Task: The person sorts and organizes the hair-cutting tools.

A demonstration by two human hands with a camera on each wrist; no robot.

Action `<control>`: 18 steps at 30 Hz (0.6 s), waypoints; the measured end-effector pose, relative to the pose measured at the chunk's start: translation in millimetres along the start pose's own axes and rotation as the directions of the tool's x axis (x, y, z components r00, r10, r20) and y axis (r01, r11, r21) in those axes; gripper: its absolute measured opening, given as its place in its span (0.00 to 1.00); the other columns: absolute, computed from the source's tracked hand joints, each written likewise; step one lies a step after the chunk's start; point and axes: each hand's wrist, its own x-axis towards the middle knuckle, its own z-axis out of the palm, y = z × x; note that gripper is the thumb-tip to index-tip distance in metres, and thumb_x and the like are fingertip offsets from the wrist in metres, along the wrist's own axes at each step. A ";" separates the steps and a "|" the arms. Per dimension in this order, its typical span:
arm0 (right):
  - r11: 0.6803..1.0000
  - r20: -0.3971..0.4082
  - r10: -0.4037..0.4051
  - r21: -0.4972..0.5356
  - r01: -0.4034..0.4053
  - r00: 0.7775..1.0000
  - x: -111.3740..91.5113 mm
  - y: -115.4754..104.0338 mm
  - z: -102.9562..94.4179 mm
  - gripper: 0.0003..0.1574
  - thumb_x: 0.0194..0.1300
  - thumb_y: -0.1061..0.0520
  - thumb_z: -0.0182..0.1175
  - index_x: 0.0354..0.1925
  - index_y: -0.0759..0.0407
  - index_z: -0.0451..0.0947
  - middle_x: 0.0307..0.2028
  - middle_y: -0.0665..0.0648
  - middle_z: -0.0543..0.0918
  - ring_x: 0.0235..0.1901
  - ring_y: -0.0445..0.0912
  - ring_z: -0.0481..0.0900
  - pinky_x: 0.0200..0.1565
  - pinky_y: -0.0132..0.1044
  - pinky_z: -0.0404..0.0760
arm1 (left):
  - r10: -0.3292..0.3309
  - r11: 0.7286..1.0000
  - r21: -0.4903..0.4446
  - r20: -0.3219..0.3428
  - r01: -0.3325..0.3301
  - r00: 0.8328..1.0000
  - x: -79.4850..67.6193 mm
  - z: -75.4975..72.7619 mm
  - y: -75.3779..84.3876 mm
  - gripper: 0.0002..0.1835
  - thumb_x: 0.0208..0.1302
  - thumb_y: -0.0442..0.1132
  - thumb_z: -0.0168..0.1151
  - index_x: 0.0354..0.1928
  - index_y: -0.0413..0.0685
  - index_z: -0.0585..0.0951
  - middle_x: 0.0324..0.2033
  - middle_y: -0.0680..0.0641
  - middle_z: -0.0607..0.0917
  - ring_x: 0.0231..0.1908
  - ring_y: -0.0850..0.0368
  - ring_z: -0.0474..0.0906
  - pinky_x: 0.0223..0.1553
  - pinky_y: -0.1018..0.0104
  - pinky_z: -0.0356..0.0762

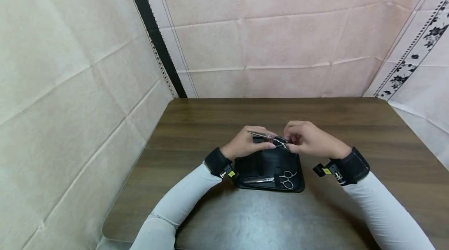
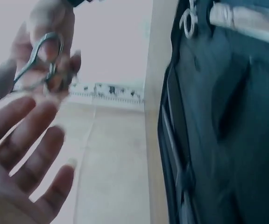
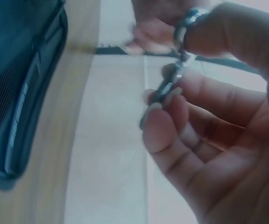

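A pair of silver scissors [image 1: 261,134] is held above the far edge of a black case [image 1: 268,162], blades toward the left. My right hand [image 1: 308,139] grips its handle; in the right wrist view the thumb is at one ring [image 3: 179,35] and the fingertips pinch the other part of the handle. My left hand [image 1: 247,142] is beside the blades, which overlap it in the head view. Its fingers [image 2: 36,154] are spread and relaxed in the left wrist view. A second pair of scissors [image 1: 287,183] lies strapped along the case's near side.
The case lies on a brown wooden table [image 1: 196,133]. In the right wrist view a dark comb [image 3: 20,112] is tucked along the case's edge. Pale cloth [image 1: 280,35] hangs behind the table and at both sides.
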 end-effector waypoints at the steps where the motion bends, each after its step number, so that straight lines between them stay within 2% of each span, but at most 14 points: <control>1: 1.000 -0.007 -0.017 0.006 0.017 1.000 1.5 -0.9 2.7 0.12 0.61 0.66 0.68 0.35 0.48 0.82 0.38 0.47 0.78 0.29 0.40 0.76 0.30 0.33 0.78 | 0.007 1.000 -0.012 -0.021 -0.008 1.000 0.4 1.5 1.5 0.14 0.67 0.34 0.71 0.53 0.40 0.88 0.43 0.44 0.90 0.40 0.61 0.82 0.42 0.57 0.82; 4: 0.999 -0.025 -0.048 0.012 0.048 0.999 5.7 -2.9 10.0 0.11 0.62 0.65 0.69 0.35 0.47 0.82 0.39 0.46 0.79 0.29 0.39 0.76 0.31 0.34 0.79 | 0.017 1.000 -0.020 -0.077 -0.019 0.997 1.2 4.2 5.4 0.13 0.67 0.33 0.70 0.52 0.39 0.88 0.40 0.44 0.89 0.39 0.62 0.82 0.41 0.67 0.82; 6: 0.998 -0.038 -0.057 0.012 0.058 0.998 7.6 -4.3 13.5 0.11 0.62 0.64 0.69 0.35 0.47 0.83 0.40 0.45 0.80 0.29 0.38 0.76 0.31 0.33 0.80 | 0.018 1.000 -0.002 -0.098 -0.018 0.995 1.5 3.9 7.8 0.12 0.67 0.33 0.70 0.51 0.39 0.88 0.40 0.44 0.90 0.40 0.62 0.83 0.41 0.70 0.81; 11: 0.999 -0.064 -0.048 0.008 0.049 0.997 9.2 -5.7 19.6 0.10 0.62 0.64 0.70 0.35 0.49 0.84 0.41 0.47 0.81 0.30 0.36 0.76 0.31 0.34 0.81 | 0.023 0.998 0.057 -0.103 -0.017 0.994 1.5 1.3 9.4 0.11 0.67 0.34 0.70 0.50 0.39 0.89 0.42 0.45 0.91 0.44 0.61 0.85 0.45 0.70 0.82; 18: 0.999 -0.064 -0.029 0.031 0.031 0.998 10.4 -7.5 21.6 0.07 0.64 0.63 0.69 0.35 0.50 0.85 0.42 0.47 0.82 0.30 0.35 0.77 0.32 0.37 0.82 | -0.004 0.999 0.049 -0.108 0.009 0.994 0.4 0.0 10.3 0.11 0.67 0.33 0.69 0.49 0.39 0.89 0.45 0.43 0.92 0.45 0.62 0.86 0.47 0.67 0.85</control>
